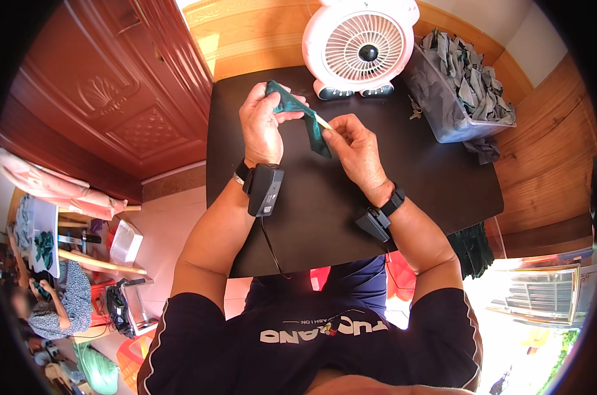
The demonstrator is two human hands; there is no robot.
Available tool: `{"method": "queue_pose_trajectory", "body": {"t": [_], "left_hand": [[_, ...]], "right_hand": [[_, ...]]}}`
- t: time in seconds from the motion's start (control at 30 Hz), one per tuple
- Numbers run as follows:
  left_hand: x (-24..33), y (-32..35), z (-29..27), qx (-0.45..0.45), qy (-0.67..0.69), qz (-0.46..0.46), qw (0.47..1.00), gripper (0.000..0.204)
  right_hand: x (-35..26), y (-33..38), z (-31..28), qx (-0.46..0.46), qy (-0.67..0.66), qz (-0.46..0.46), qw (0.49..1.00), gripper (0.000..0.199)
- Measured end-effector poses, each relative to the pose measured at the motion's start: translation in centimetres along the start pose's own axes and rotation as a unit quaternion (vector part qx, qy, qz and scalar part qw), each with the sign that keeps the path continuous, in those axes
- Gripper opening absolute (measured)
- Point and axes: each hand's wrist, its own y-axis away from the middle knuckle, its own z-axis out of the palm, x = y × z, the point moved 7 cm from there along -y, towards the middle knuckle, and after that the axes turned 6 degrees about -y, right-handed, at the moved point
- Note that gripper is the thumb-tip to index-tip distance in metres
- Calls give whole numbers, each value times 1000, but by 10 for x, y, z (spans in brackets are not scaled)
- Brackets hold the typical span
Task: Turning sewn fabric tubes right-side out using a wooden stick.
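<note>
Over the black table [298, 210], a small piece of dark green, shiny fabric [317, 135] is stretched between my hands. My left hand [262, 128] grips its upper left end between thumb and fingers. With thumb and forefinger, my right hand [356, 148] pinches a thin pale stick [323, 122], whose far end meets the fabric. Whether the stick's tip goes into a fold cannot be made out. The fabric's lower end hangs free beside my right fingertips. Each of my wrists wears a black strapped device.
A pink and white fan [364, 52] stands at the table's back. Right of it, a clear plastic bin [456, 130] overflows with grey fabric pieces; keys [415, 108] lie beside it. Dark green fabric [473, 250] hangs under the right edge. At far left, a person [65, 299] handles dark fabric.
</note>
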Motion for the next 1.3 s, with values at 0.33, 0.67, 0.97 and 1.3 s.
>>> {"method": "queue_pose_trajectory", "body": {"t": [0.33,0.67,0.97,1.3], "left_hand": [[4,12,1,24,-48,17,998,25],[-9,2,2,-2,-19,-1,1000,30],[-1,3,-1,-1,-16,9,1000,29],[-4,-2,-1,-9,91,-18,996,30]], "right_hand": [[-1,11,18,-134,-149,114,973,20],[13,-6,-1,-73,-117,118,983,10],[13,-7,-4,-25,-90,42,995,8],[20,-10,-9,-27,-79,56,995,6]]}}
